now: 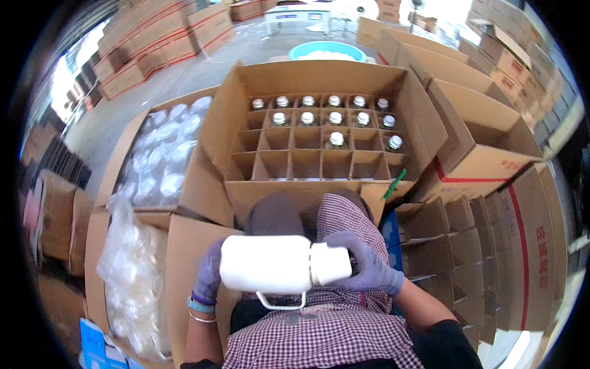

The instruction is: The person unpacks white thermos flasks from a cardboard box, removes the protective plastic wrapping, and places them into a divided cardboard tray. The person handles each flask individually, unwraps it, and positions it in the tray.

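Lavender-gloved left hand [209,272] clamped on wide end, lavender-gloved right hand [367,265] on narrower end of white cylindrical flask [265,263]; long axis crosswise between hands.

Red characters [541,257] run down the side of a cardboard carton [541,313] at right, beside a red stripe [522,258]. Smaller red print [511,165], too blurred to make out, marks the open box [473,167] just beyond.

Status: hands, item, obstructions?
Left hand on white handled flask, right hand at its lid. Flask sideways, handle toward wearer. Nothing visibly blocking it.
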Action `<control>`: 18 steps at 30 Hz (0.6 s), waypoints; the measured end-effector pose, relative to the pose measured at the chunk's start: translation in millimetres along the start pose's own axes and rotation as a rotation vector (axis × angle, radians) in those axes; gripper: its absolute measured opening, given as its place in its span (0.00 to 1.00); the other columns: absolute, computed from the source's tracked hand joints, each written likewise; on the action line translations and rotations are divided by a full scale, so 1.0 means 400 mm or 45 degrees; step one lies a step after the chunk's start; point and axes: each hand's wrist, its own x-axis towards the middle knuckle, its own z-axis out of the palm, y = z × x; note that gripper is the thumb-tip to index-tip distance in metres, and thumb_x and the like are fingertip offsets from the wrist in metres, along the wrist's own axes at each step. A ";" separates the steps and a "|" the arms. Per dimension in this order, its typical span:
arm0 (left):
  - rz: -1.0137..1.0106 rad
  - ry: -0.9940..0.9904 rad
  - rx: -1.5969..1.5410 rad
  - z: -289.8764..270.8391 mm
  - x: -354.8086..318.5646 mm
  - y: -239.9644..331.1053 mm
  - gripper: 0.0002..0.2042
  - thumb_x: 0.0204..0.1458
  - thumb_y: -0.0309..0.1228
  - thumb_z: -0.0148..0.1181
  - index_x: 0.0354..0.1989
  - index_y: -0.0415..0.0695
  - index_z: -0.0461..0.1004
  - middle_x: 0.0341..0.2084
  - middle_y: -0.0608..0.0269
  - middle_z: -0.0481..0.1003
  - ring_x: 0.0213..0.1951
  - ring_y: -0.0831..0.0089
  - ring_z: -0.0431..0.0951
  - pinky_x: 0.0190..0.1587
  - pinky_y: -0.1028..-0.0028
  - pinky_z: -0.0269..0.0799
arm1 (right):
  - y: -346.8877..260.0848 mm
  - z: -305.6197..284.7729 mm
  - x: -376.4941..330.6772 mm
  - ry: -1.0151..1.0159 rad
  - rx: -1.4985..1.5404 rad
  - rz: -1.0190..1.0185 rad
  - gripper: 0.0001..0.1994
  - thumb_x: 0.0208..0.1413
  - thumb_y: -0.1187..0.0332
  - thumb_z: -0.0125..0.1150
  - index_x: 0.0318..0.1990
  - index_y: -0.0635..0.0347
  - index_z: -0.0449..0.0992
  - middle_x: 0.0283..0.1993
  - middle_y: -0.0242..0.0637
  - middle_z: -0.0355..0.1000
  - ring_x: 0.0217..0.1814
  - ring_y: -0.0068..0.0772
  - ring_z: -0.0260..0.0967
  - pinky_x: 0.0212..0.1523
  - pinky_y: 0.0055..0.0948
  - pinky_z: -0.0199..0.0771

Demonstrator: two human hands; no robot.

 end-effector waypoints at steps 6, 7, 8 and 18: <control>-0.201 -0.149 -0.047 0.043 -0.020 0.099 0.29 0.70 0.51 0.39 0.61 0.37 0.72 0.50 0.52 0.80 0.51 0.64 0.80 0.56 0.66 0.74 | 0.063 -0.169 0.101 0.461 0.415 0.004 0.43 0.38 0.62 0.80 0.65 0.53 0.64 0.66 0.45 0.64 0.70 0.42 0.63 0.66 0.44 0.66; -0.420 -0.070 -0.519 0.049 -0.031 0.098 0.29 0.70 0.51 0.40 0.59 0.37 0.73 0.49 0.53 0.80 0.50 0.65 0.80 0.55 0.66 0.74 | 0.104 -0.217 0.160 0.567 0.074 0.081 0.44 0.38 0.62 0.79 0.66 0.51 0.64 0.65 0.47 0.64 0.68 0.44 0.65 0.66 0.44 0.68; -0.627 0.006 -0.994 0.056 -0.032 0.101 0.29 0.69 0.52 0.41 0.58 0.36 0.74 0.48 0.53 0.81 0.49 0.66 0.81 0.54 0.67 0.75 | 0.153 -0.268 0.217 0.672 -0.278 0.157 0.45 0.38 0.62 0.77 0.68 0.49 0.63 0.65 0.48 0.64 0.66 0.46 0.67 0.65 0.45 0.69; -0.498 0.116 -0.439 0.102 -0.072 0.219 0.27 0.68 0.47 0.43 0.61 0.34 0.70 0.53 0.50 0.76 0.52 0.63 0.77 0.55 0.65 0.72 | 0.323 -0.279 0.352 0.403 -0.925 0.536 0.32 0.59 0.44 0.61 0.66 0.50 0.66 0.67 0.50 0.62 0.62 0.58 0.69 0.60 0.50 0.73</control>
